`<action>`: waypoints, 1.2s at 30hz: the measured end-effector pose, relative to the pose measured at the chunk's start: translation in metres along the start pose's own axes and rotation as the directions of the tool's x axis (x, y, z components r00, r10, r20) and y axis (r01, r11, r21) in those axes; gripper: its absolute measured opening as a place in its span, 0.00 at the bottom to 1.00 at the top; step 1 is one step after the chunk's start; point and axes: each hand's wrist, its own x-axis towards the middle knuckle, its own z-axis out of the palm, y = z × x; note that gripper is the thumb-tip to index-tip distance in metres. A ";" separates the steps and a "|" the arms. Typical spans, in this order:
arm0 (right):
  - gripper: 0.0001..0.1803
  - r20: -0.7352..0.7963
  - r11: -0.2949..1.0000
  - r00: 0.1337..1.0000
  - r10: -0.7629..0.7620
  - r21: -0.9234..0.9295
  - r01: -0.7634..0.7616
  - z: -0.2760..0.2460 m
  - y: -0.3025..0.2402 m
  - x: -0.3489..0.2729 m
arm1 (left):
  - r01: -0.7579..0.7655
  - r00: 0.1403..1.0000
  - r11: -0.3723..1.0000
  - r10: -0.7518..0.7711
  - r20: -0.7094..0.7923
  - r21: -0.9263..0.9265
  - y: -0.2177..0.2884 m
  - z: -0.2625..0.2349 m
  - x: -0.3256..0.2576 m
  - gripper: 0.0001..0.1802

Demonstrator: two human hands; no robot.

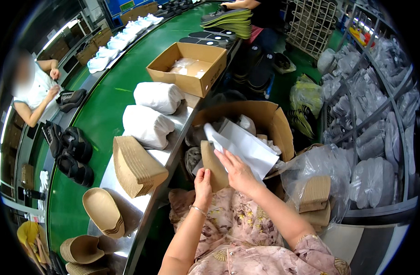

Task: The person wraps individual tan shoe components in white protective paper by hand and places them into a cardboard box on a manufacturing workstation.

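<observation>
Green conveyor belt is sweeping from the lower left of the frame to the top, with white sneakers lining its far side at upper left and black shoes sitting on it at left. At center, we are holding a tan cardboard-like insert upright above our lap. Our left hand is gripping its left edge, thumb in front and the other fingers curling partly out of sight. Our right hand is reaching across with fingers extended close together, touching white paper beside the insert; we cannot tell whether they are pinching it. Behind our hands, a large open carton is holding more paper. Left of center, two white-wrapped bundles and a stack of ribbed tan inserts are resting on a metal ledge. At upper left, a co-worker is holding one hand near dark gray shoes. Plastic-wrapped gray goods are filling a rack at right.
</observation>
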 end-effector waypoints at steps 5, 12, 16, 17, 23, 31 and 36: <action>0.39 0.102 0.995 0.993 -0.060 -0.077 0.068 0.004 -0.052 -0.012 | 0.124 0.991 0.948 -0.134 -0.015 -0.292 0.014 0.022 -0.012 0.07; 0.37 0.294 0.982 0.953 -0.075 0.189 0.019 0.000 -0.080 -0.046 | 0.303 0.952 0.789 -0.226 0.206 -0.534 0.040 0.006 -0.038 0.15; 0.35 0.232 0.936 0.960 -0.159 0.345 0.071 -0.032 -0.047 -0.012 | 0.277 0.947 0.815 -0.141 0.289 -0.510 0.050 0.001 -0.051 0.15; 0.35 0.169 0.959 0.982 -0.088 0.282 0.038 -0.035 -0.036 -0.004 | 0.273 0.944 0.818 -0.127 0.303 -0.507 0.050 0.001 -0.054 0.16; 0.38 0.144 0.998 0.987 0.064 0.009 -0.066 -0.003 -0.023 -0.010 | 0.197 0.944 0.852 -0.032 0.327 -0.486 0.058 -0.002 -0.069 0.17; 0.45 0.408 0.853 0.878 0.250 0.336 -0.399 -0.027 -0.035 -0.031 | 0.182 0.934 0.869 -0.006 0.358 -0.460 0.064 -0.007 -0.085 0.18; 0.56 0.468 0.860 0.873 0.140 0.380 -0.342 -0.036 -0.035 -0.031 | 0.176 0.930 0.879 -0.001 0.367 -0.444 0.062 -0.009 -0.093 0.20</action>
